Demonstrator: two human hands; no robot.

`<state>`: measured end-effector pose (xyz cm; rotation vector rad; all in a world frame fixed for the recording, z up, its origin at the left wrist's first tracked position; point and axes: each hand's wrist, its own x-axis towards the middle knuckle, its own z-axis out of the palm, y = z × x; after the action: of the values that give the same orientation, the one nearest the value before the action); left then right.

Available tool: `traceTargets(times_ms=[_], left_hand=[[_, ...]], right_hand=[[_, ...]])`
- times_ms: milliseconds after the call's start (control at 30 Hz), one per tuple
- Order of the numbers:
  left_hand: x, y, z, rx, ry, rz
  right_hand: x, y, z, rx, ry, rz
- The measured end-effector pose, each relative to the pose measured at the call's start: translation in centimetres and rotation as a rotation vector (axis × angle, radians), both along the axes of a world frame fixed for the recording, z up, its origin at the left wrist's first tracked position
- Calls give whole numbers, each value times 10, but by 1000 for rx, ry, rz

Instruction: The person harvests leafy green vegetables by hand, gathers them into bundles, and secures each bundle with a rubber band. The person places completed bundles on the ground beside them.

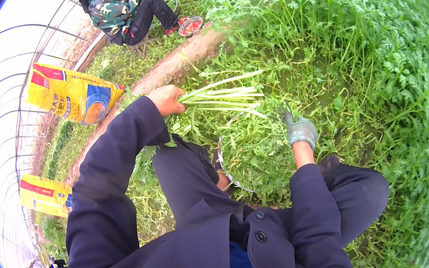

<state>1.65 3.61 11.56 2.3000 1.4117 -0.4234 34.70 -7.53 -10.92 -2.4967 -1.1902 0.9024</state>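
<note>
My bare left hand grips a bunch of pale green stalks of a leafy vegetable, their bare ends pointing right. Lobed leaves of the bunch hang below that hand, over my left knee. My right hand wears a grey-green work glove with dark, soiled fingers. It is over loose cut greens to the right of the stalk ends, apart from them. Whether its fingers hold anything cannot be made out. Between my legs, a thin curved pale strip or rim shows partly under the greens.
Dense standing lobed-leaf greens fill the top and right. A bare soil ridge runs along the left. Beyond it stand two yellow printed sacks. A seated person holds greens near a small basin. Greenhouse hoops curve behind.
</note>
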Motion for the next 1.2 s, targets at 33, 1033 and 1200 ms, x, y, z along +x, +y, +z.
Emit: traceTargets(times_ms=[33, 1033, 1200], left_hand=[[-4, 1, 0, 14, -14, 23], [1, -28, -17, 783, 325, -560], [8, -34, -20, 1087, 138, -776]], right_hand=[[-1, 0, 6, 43, 7, -40], [25, -1, 74, 472, 262, 15], [-7, -7, 115, 464, 401, 302]])
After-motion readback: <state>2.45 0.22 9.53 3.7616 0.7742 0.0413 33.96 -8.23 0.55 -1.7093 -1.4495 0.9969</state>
